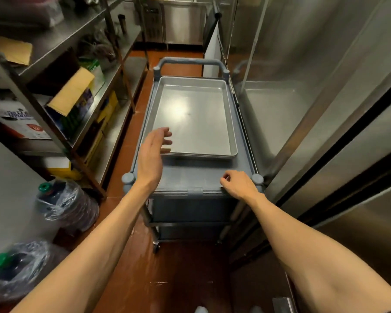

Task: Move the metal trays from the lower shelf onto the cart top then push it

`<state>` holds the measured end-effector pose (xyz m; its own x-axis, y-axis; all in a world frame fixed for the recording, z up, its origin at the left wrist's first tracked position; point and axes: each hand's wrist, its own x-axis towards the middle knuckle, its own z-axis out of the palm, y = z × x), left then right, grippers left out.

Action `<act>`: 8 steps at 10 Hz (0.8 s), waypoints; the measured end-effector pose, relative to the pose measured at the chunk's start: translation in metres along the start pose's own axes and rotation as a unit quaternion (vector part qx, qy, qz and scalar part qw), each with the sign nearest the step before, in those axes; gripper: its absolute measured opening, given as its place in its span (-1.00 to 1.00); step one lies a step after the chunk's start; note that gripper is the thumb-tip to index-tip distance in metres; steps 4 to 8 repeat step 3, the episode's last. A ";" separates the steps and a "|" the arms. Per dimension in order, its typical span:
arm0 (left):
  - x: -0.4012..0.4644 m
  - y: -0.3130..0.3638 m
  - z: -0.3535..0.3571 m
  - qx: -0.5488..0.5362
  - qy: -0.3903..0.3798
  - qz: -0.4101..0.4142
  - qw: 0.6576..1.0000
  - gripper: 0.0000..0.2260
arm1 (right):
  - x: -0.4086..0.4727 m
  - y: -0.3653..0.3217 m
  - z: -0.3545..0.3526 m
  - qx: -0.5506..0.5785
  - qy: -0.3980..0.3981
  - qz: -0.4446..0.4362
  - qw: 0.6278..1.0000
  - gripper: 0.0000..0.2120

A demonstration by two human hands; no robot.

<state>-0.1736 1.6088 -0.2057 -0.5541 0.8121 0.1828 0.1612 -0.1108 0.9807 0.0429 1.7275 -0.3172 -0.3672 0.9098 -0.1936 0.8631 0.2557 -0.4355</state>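
A stack of shallow metal trays [194, 116] lies on the top of a grey plastic cart [196, 177], towards its far end. My left hand [152, 154] hovers open, fingers spread, at the near left corner of the trays, holding nothing. My right hand [237, 184] rests on the cart's near edge by the right corner post, fingers curled over the rim. The cart's lower shelves are in shadow and I cannot see what lies on them.
Metal shelving [77, 86] with boxes runs along the left. Stainless fridge doors [325, 109] close in on the right. Two wrapped water jugs [66, 202] stand on the floor at the near left. The red tiled aisle continues beyond the cart handle [191, 62].
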 end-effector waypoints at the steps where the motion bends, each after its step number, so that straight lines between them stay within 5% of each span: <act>1: -0.032 0.059 -0.027 -0.082 0.024 0.100 0.991 -0.64 | -0.023 -0.011 -0.016 0.043 -0.001 0.007 0.999 -0.81; 3: -0.121 0.136 -0.091 -0.117 0.003 0.213 0.970 -0.51 | -0.098 -0.040 -0.026 0.059 0.095 0.037 0.993 -0.78; 8: -0.121 0.136 -0.091 -0.117 0.003 0.213 0.970 -0.51 | -0.098 -0.040 -0.026 0.059 0.095 0.037 0.993 -0.78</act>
